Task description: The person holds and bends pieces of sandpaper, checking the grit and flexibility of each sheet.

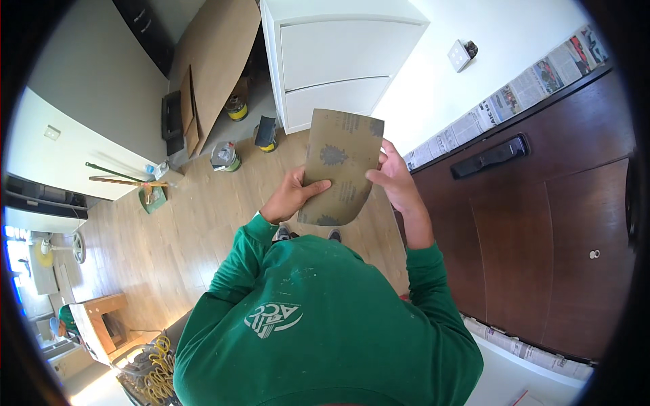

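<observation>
A brown sheet of sandpaper (345,145), its printed backing facing me, is held up in front of my chest. Its lower right corner curls. My left hand (294,195) grips the left edge, thumb lying on the face and fingers hidden behind. On the right edge, my right hand (396,177) pinches the sheet between thumb and fingers, most of which are behind it.
A white drawer cabinet (335,54) stands ahead, with paint cans (225,157) on the wood floor (196,223) to its left. A dark brown door (514,230) edged with newspaper is close on my right. Coiled yellow hose (159,372) lies at lower left.
</observation>
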The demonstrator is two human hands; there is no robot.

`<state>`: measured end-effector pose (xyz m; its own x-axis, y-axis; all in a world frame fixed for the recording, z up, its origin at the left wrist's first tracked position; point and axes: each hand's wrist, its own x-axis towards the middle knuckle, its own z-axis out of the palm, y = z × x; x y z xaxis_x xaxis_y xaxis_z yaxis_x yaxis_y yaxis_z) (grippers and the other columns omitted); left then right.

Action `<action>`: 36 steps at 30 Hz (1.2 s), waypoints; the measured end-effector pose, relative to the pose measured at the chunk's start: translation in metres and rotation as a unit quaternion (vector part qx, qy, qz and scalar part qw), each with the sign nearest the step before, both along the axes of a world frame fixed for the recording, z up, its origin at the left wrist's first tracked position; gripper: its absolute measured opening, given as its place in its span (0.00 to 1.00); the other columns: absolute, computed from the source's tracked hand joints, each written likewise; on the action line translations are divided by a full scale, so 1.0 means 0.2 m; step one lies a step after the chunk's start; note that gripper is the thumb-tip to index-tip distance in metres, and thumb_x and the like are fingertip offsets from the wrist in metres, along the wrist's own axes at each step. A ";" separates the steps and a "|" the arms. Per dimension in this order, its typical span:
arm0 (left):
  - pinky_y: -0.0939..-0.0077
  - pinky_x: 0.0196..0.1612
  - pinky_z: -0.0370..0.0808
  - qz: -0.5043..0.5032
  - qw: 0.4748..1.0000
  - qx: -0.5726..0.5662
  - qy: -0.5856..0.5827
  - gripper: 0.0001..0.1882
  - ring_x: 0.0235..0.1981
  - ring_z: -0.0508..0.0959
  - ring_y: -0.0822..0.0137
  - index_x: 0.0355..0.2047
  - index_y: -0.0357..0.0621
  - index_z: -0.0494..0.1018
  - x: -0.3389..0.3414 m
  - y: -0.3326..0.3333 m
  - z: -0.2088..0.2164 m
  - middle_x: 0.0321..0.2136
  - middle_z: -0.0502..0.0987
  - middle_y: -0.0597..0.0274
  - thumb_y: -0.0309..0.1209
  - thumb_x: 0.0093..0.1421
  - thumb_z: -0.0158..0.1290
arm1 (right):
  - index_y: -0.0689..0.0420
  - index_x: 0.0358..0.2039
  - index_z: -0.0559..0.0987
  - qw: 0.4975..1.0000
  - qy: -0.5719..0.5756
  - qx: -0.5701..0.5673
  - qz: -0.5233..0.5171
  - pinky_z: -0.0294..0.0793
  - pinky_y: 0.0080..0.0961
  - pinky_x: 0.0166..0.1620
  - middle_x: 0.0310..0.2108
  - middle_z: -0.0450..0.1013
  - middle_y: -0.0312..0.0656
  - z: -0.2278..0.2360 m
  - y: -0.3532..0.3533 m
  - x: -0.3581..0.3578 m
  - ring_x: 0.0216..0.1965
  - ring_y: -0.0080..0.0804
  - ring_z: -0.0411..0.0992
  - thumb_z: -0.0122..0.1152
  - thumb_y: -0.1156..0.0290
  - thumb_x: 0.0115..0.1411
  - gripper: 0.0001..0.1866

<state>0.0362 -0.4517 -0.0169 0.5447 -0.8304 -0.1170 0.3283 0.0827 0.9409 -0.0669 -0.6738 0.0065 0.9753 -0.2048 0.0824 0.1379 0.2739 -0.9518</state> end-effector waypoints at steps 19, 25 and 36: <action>0.74 0.50 0.76 -0.017 0.969 -0.087 0.231 0.25 0.51 0.78 0.64 0.60 0.27 0.66 -0.09 0.12 -0.05 0.59 0.71 0.47 0.33 0.68 0.47 | 0.58 0.32 0.85 0.992 -0.045 -0.100 0.070 0.73 0.20 0.46 0.49 0.77 0.45 -0.10 -0.06 -0.11 0.46 0.24 0.75 0.58 0.83 0.60 0.09; 0.69 0.58 0.69 -0.184 0.978 0.055 0.079 0.40 0.53 0.76 0.65 0.63 0.33 0.64 -0.03 0.11 -0.09 0.57 0.73 0.53 0.52 0.60 0.57 | 0.55 0.29 0.86 0.955 -0.004 -0.277 0.108 0.74 0.24 0.48 0.48 0.78 0.43 -0.01 -0.02 -0.15 0.49 0.35 0.77 0.47 0.95 0.48 0.23; 0.76 0.50 0.73 0.085 0.989 0.011 0.119 0.17 0.42 0.78 0.74 0.49 0.35 0.75 -0.10 0.03 -0.22 0.43 0.80 0.63 0.28 0.62 0.61 | 0.62 0.60 0.70 0.991 0.129 0.013 0.002 0.75 0.21 0.45 0.53 0.71 0.44 -0.09 -0.03 -0.15 0.43 0.25 0.74 0.62 0.68 0.64 0.25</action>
<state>0.0159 -0.4461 -0.0606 0.6314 -0.7250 -0.2751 0.5231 0.1363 0.8413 -0.0962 -0.6790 -0.0120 0.9639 -0.1994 -0.1763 -0.1113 0.2996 -0.9475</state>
